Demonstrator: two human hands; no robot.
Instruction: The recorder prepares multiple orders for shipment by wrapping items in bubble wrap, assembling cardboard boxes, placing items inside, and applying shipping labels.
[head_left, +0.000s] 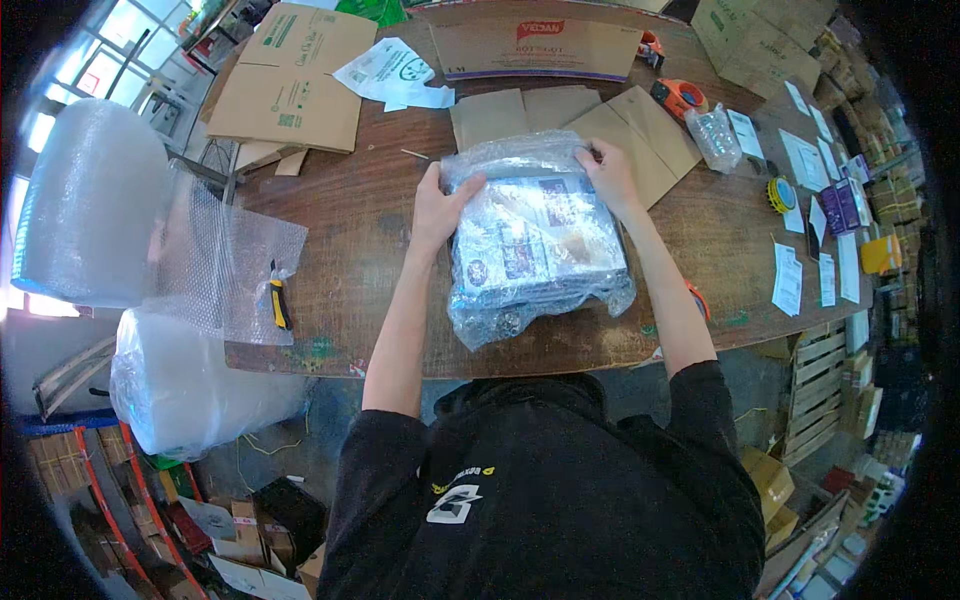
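A flat, boxy item in clear bubble wrap (536, 240) lies on the brown wooden table (345, 225) before me. My left hand (442, 206) grips the wrap at the parcel's far left corner, thumb on top. At the far right corner my right hand (609, 172) pinches the wrap's edge between thumb and fingers. Printed areas show through the plastic. Loose wrap bunches along the near side. Flattened cardboard (525, 112) lies just beyond the parcel.
Bubble wrap rolls (90, 202) stand at the left, with a loose sheet (225, 255) under a yellow-black utility knife (280, 304). Folded cartons (292, 82) lie at the far left. Orange tape dispensers (679, 97), a small wrapped item (714, 139) and papers (802, 161) are at the right.
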